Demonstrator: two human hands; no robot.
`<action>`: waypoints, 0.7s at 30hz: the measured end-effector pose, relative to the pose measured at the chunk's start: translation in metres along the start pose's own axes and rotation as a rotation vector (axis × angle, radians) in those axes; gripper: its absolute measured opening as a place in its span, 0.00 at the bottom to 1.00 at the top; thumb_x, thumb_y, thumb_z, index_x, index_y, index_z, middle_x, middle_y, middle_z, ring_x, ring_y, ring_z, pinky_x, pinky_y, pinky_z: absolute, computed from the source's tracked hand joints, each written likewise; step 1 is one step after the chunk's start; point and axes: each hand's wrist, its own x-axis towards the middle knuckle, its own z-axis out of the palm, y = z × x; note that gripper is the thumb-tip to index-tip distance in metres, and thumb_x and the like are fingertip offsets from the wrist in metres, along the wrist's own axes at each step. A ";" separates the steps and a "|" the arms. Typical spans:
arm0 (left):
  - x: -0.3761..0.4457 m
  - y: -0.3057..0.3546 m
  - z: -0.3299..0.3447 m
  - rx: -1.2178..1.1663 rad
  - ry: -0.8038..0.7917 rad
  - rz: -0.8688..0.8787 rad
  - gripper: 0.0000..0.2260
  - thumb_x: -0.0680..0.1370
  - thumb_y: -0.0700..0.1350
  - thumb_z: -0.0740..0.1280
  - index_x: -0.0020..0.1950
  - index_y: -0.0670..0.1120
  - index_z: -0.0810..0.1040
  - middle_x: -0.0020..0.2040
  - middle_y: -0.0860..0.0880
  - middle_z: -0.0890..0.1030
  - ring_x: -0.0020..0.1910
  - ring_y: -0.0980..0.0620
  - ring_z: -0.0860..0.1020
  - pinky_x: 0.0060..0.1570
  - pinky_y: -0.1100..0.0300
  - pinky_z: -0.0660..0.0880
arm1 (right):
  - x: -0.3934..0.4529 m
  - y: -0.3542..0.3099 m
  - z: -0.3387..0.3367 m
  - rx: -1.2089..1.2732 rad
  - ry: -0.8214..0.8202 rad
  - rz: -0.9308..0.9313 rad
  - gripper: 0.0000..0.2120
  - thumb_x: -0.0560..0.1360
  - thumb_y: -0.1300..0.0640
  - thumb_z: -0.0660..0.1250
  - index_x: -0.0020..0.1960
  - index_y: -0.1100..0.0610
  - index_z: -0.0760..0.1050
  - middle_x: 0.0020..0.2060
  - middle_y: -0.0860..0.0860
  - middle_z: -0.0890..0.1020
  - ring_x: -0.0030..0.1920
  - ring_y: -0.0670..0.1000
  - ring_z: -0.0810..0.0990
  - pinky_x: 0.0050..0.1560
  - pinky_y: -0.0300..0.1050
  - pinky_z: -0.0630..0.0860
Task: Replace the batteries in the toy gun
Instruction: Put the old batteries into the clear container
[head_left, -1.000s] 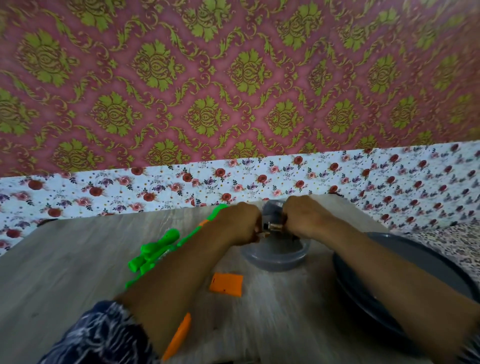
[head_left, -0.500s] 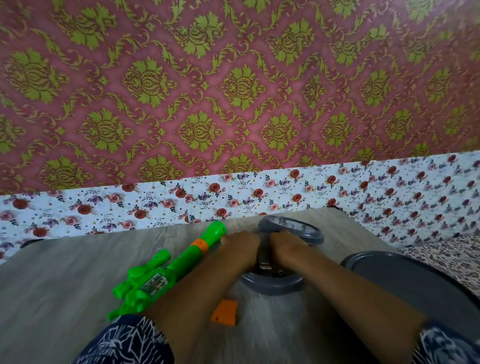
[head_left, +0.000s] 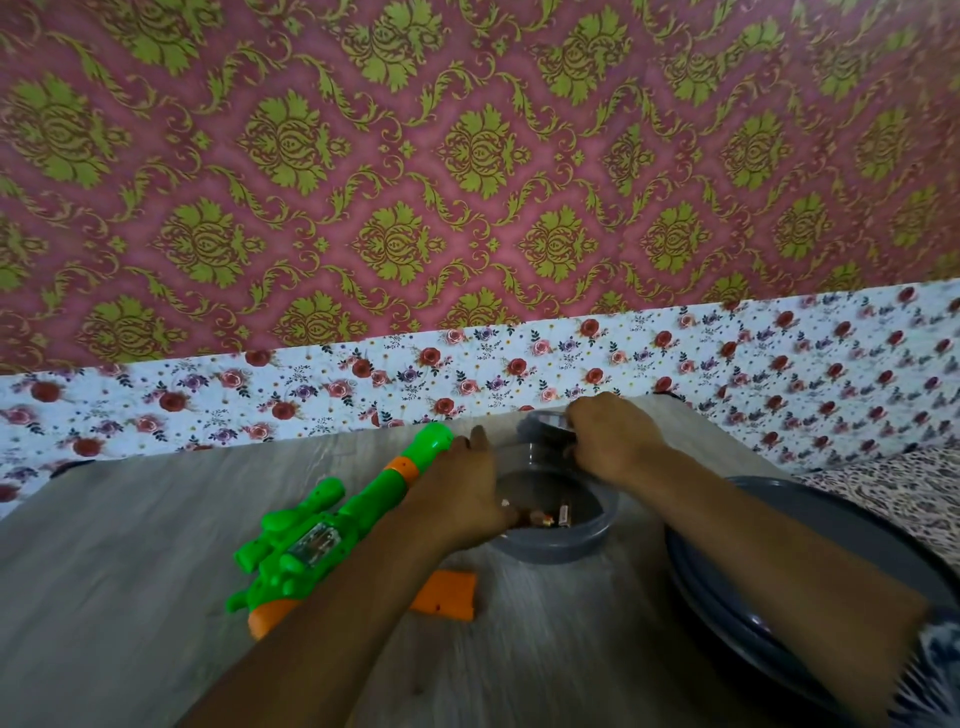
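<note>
Now uncovered, the grey container (head_left: 558, 540) exposes batteries (head_left: 550, 517); right hand (head_left: 613, 447) grips the lifted lid (head_left: 545, 418), left hand (head_left: 462, 493) reaches in, grasp apparently unconfirmed. Toy gun (head_left: 322, 530) lies on counter (head_left: 130, 597).

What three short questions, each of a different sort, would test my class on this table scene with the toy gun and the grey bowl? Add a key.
1. True or false: the toy gun is held in both hands.
2. Multiple choice: the batteries lie (a) on the table, (b) in the grey bowl, (c) in the large dark tray.
3. Short answer: which hand holds the clear lid beyond the bowl?

Key:
1. False. The gun lies on the table, beside the left hand.
2. b. The left hand's fingers reach into the bowl next to them.
3. The right hand. The orange cover lies loose on the table.
</note>
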 end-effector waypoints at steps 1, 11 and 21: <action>-0.004 0.000 0.003 -0.007 -0.039 -0.029 0.46 0.69 0.60 0.71 0.76 0.39 0.51 0.70 0.40 0.67 0.67 0.42 0.69 0.62 0.52 0.70 | 0.002 0.001 0.004 -0.010 -0.041 0.011 0.11 0.73 0.56 0.67 0.54 0.59 0.75 0.51 0.56 0.80 0.50 0.54 0.80 0.51 0.46 0.76; -0.016 0.007 0.020 -0.098 -0.041 -0.100 0.52 0.72 0.56 0.71 0.75 0.39 0.35 0.78 0.39 0.50 0.76 0.41 0.55 0.72 0.51 0.61 | -0.014 -0.012 0.012 -0.176 0.028 -0.190 0.19 0.74 0.61 0.65 0.64 0.59 0.70 0.60 0.56 0.74 0.60 0.56 0.73 0.60 0.51 0.74; -0.032 -0.001 0.018 -0.133 -0.066 -0.024 0.44 0.75 0.53 0.69 0.77 0.41 0.42 0.78 0.41 0.49 0.76 0.42 0.52 0.73 0.53 0.55 | -0.052 -0.038 0.016 -0.248 0.014 -0.390 0.23 0.75 0.54 0.64 0.68 0.60 0.65 0.66 0.57 0.68 0.66 0.57 0.66 0.64 0.50 0.67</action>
